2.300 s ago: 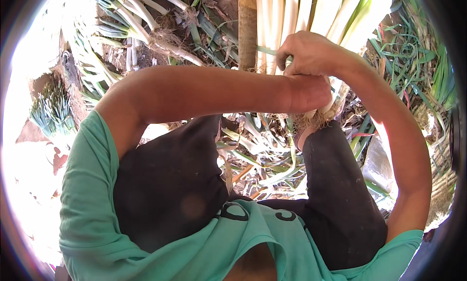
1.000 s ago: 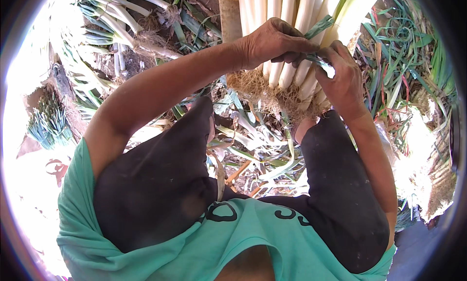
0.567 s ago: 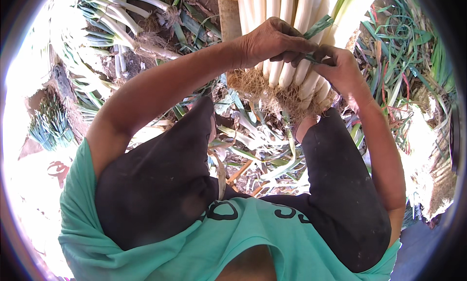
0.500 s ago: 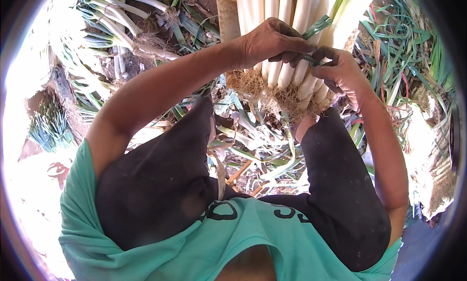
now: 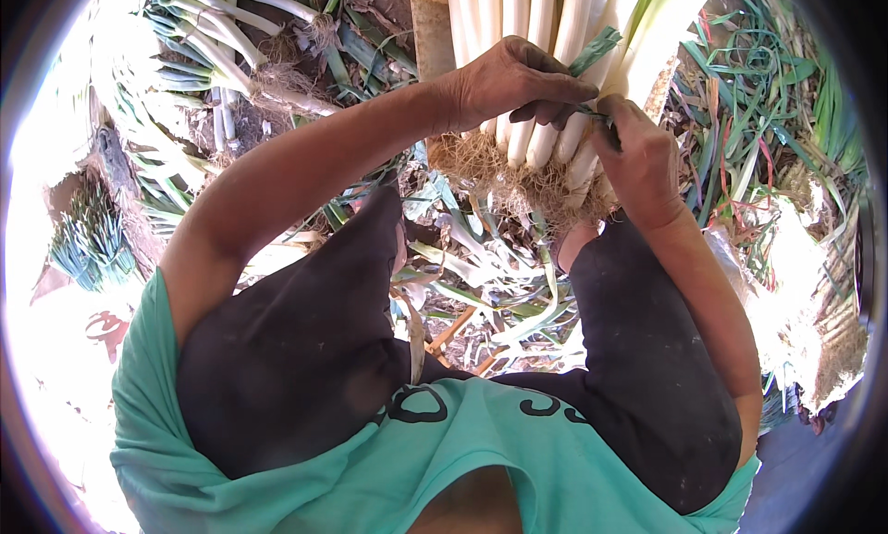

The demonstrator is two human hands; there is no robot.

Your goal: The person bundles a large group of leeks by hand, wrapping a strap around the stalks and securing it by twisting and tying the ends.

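Note:
A bundle of thick white leeks (image 5: 544, 21) lies before me, stalks pointing away and root tufts (image 5: 476, 159) toward me. Above the stalks, near the root end, my left hand (image 5: 520, 83) is closed in a pinch on a green leaf strip (image 5: 595, 51), whose flat end sticks up past the fingers. My right hand (image 5: 646, 159) is closed too, with thumb and fingertips on the strip's thin part just beside the left fingertips. The strip's course around the stalks is hidden by my hands.
A wooden board (image 5: 430, 25) edges the bundle's left side. More leeks (image 5: 217, 39) with roots lie at the far left. Green leaf scraps (image 5: 758, 99) and reddish strings are heaped at the right. Leaf trimmings (image 5: 499, 298) cover the ground between my legs.
My right hand has turned over, its back now facing up, and its fingers have closed in near the left fingertips. My left hand has barely moved.

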